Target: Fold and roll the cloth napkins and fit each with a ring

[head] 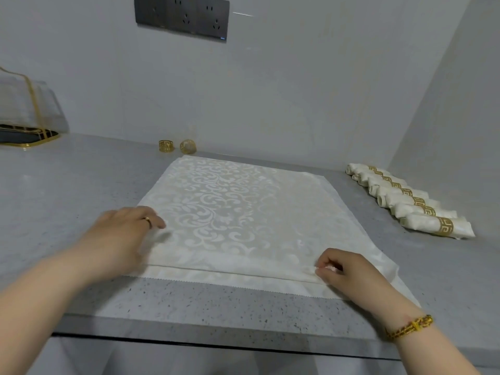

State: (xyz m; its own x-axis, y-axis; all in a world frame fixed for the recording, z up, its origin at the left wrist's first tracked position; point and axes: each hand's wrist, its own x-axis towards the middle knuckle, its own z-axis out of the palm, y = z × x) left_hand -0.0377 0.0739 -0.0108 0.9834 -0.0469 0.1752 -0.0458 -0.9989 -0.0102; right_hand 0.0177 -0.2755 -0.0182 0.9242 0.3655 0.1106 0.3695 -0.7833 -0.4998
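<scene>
Right hand (349,269) on napkin (230,207); cloth-filled holder (46,134).

Open counter (67,185) left of napkin (230,212); rolled napkins (397,194) line right.

A napkin (238,212) lies spread mid-counter (67,190). A ring (165,146) and a second ring (188,146) stand side by side just behind it. A row of rolled napkins (411,201) lies to its right, and a tray (27,144) of folded cloths (21,104) stands far left. The left hand (121,234) rests on its left edge, the right hand (343,269) on its near fold.
</scene>
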